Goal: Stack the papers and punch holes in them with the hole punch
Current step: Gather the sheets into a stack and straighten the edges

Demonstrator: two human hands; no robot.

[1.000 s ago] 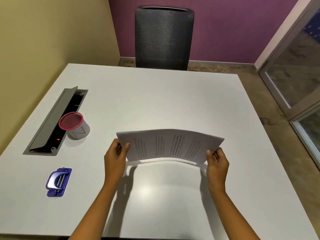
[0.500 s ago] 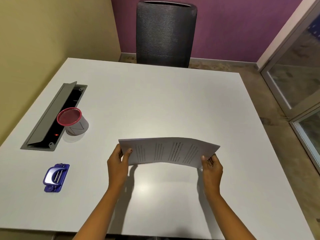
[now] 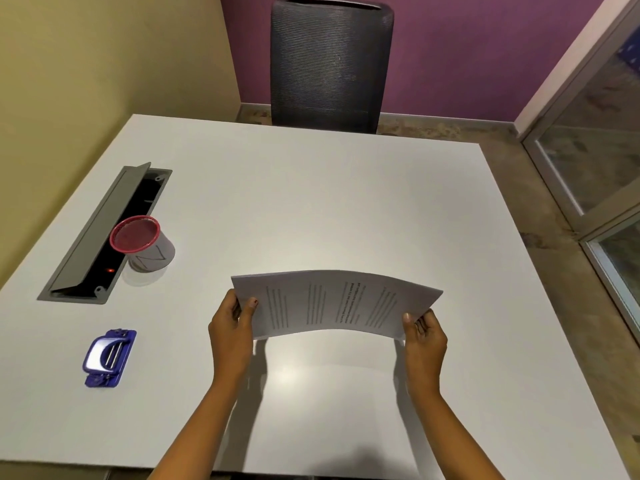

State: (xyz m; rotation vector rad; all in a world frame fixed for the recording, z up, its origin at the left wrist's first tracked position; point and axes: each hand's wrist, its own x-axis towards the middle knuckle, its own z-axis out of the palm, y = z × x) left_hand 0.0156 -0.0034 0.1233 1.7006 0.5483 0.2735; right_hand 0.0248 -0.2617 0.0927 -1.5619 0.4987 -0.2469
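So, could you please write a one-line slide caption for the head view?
Both hands, left hand and right hand, hold the bowed papers above the white table; the hole punch waits unused nearby.

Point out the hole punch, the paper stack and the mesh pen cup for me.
hole punch [image 3: 108,356]: head view, on its silver lever.
paper stack [image 3: 332,303]: head view, middle of the printed top sheet.
mesh pen cup [image 3: 152,258]: head view, on its grey side wall.
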